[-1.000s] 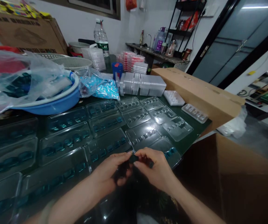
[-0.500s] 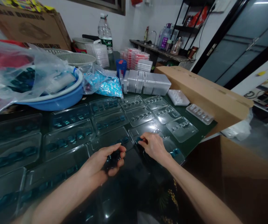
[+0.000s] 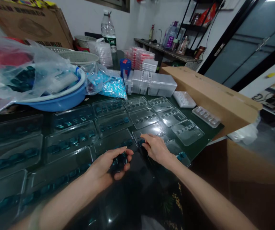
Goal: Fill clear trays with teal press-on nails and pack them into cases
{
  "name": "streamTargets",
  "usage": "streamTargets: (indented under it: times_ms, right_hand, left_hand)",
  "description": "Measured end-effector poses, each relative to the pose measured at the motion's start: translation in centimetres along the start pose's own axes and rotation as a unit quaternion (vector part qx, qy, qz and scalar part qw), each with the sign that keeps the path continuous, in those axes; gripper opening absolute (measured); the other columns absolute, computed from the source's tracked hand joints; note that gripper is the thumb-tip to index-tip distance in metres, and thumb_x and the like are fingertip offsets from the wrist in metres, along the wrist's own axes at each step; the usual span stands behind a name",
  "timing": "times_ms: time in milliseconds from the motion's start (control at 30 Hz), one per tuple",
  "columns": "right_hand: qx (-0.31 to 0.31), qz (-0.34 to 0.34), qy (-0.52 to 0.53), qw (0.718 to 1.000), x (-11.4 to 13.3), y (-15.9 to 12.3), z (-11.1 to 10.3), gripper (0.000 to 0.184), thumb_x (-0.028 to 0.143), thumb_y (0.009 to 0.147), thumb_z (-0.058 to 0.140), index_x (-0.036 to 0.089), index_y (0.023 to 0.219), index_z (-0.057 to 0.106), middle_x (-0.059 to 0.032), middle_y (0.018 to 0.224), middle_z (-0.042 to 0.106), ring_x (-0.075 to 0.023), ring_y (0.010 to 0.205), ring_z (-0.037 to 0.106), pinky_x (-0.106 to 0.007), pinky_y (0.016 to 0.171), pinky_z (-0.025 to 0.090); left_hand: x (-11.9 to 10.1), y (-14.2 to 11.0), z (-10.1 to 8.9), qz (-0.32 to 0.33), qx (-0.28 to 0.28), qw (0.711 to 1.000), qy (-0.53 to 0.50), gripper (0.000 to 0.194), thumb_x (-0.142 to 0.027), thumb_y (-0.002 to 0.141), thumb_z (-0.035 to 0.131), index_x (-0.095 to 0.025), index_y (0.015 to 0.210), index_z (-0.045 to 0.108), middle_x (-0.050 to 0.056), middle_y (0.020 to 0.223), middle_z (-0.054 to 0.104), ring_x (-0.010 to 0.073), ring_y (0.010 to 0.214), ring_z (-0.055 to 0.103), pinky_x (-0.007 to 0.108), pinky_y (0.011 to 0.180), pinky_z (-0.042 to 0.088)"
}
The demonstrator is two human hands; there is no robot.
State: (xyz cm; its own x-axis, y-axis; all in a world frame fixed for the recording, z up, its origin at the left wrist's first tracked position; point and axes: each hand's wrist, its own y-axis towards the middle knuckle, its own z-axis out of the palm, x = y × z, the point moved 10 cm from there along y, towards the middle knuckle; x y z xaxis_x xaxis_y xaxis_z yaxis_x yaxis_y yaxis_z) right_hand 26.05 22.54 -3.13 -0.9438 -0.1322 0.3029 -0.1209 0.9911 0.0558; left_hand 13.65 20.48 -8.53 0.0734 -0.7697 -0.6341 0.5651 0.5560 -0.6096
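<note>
My left hand (image 3: 110, 161) is closed around several small, glossy, dark teal pieces (image 3: 119, 162), held just above the dark table. At the near left corner of a clear plastic blister tray (image 3: 153, 130), my right hand (image 3: 158, 149) has thumb and fingertips pinched on one dark teal piece (image 3: 141, 142). To the left, another clear tray (image 3: 108, 140) has similar pieces in its row of hollows. Partly behind my right wrist lies a further tray (image 3: 186, 159) with a teal piece in it. The exact kind of these pieces is unclear.
Rows of clear trays cover the table, many at left filled with teal pieces. A blue basin (image 3: 63, 103) under plastic film stands back left, beside a bag of blue-white packets (image 3: 115, 87). Stacked clear cases (image 3: 152, 83) and a long cardboard box (image 3: 214, 91) line the back right.
My right hand has shifted slightly, with the teal piece at its fingertips now lower and over the tray's corner. My left hand has moved a little to the right, still holding its pieces.
</note>
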Motion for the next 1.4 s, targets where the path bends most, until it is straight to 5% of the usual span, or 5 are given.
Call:
streamTargets:
  times_ms: [233,900,1033,1200,1400]
  right_hand:
    - [0.040,-0.098,0.024,0.994,1.0,0.5,0.0,0.023,0.008,0.078,0.046,0.018,0.097,0.055,-0.0032,0.083,0.056,-0.0128,0.070,0.051,-0.023,0.060,0.032]
    - [0.052,-0.145,-0.017,0.988,1.6,0.6,0.4,0.024,0.006,0.080,0.040,0.018,0.090,0.059,-0.0026,0.086,0.053,-0.0112,0.072,0.049,-0.022,0.059,0.034]
    - [0.032,-0.121,-0.060,0.990,2.1,-0.1,-0.1,0.037,0.002,0.076,0.040,0.019,0.106,0.052,-0.0052,0.087,0.052,-0.0147,0.077,0.049,-0.023,0.059,0.035]
    - [-0.047,-0.091,0.065,0.993,3.7,-2.2,-3.5,0.038,0.012,0.083,0.037,0.023,0.119,0.041,-0.0051,0.099,0.051,-0.0140,0.081,0.051,-0.026,0.067,0.040]
    - [-0.008,-0.112,0.166,0.980,7.1,-3.8,-3.7,0.028,0.022,0.081,0.047,0.025,0.108,0.051,-0.0005,0.092,0.055,-0.0116,0.077,0.053,-0.024,0.068,0.040]
  left_hand:
    - [-0.2,-0.3,0.1,0.001,0.014,1.000,-0.007,0.020,-0.029,0.072,0.056,-0.012,0.082,0.058,0.003,0.070,0.048,0.0089,0.052,0.047,0.015,0.031,0.022]
    - [0.1,-0.5,0.2,-0.008,0.011,0.999,-0.042,0.026,-0.035,0.072,0.055,-0.012,0.082,0.058,0.003,0.069,0.049,0.0089,0.051,0.048,0.016,0.031,0.023]
    - [-0.1,-0.4,0.9,-0.004,0.015,0.999,-0.048,0.036,-0.043,0.074,0.050,-0.011,0.088,0.058,0.004,0.071,0.051,0.0112,0.052,0.050,0.017,0.031,0.024]
    - [0.0,-0.5,1.7,-0.002,0.015,0.999,-0.037,0.042,-0.050,0.075,0.045,-0.012,0.088,0.058,0.006,0.068,0.054,0.0134,0.050,0.051,0.017,0.030,0.024]
    - [0.2,-0.9,2.6,-0.009,-0.012,1.000,-0.009,0.044,-0.057,0.071,0.045,-0.015,0.071,0.058,0.003,0.051,0.051,0.0131,0.043,0.048,0.018,0.030,0.023]
